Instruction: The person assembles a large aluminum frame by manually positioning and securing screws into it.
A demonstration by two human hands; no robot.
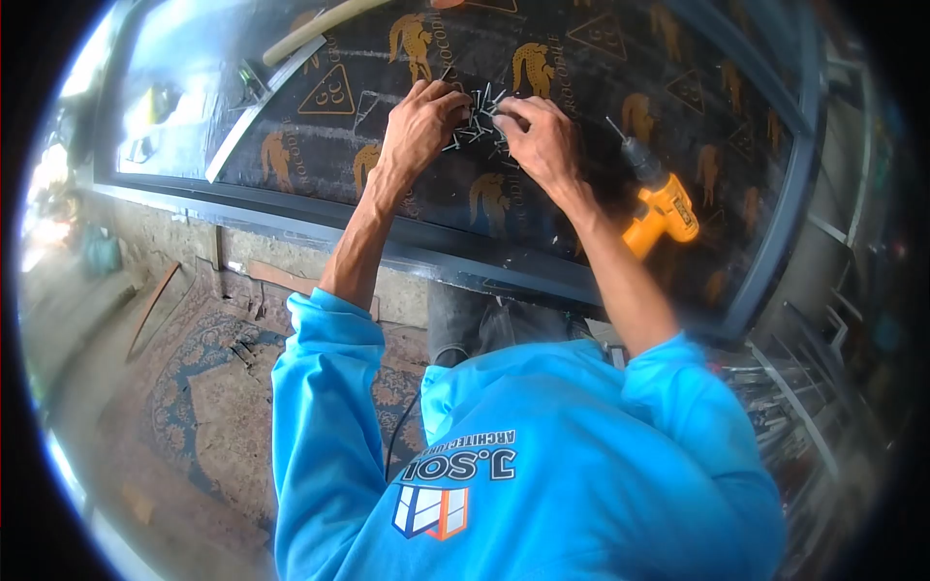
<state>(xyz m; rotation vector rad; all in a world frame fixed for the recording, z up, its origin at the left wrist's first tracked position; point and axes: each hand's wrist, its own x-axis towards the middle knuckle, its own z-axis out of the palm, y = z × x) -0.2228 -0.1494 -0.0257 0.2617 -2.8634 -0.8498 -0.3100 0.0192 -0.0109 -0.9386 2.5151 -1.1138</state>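
Observation:
Several loose screws (477, 127) lie in a small scattered pile on a black board (601, 87) printed with gold crocodile marks. My left hand (423, 121) is at the left side of the pile, fingers curled and closed; what they grip, if anything, is hidden. From the right, my right hand (541, 137) reaches to the same screws with thumb and forefinger bent together in a pinch. Whatever is between those fingertips is too small to make out. To the right of my right hand, a yellow cordless drill (668, 208) with a thin bit lies on the board.
A blue-grey metal frame (770, 252) borders the board. At the upper left are a pale strip (262, 111) and a light-coloured handle (320, 29). Below lies a worn patterned rug (218, 397). Metal lengths (794, 397) are piled at the lower right.

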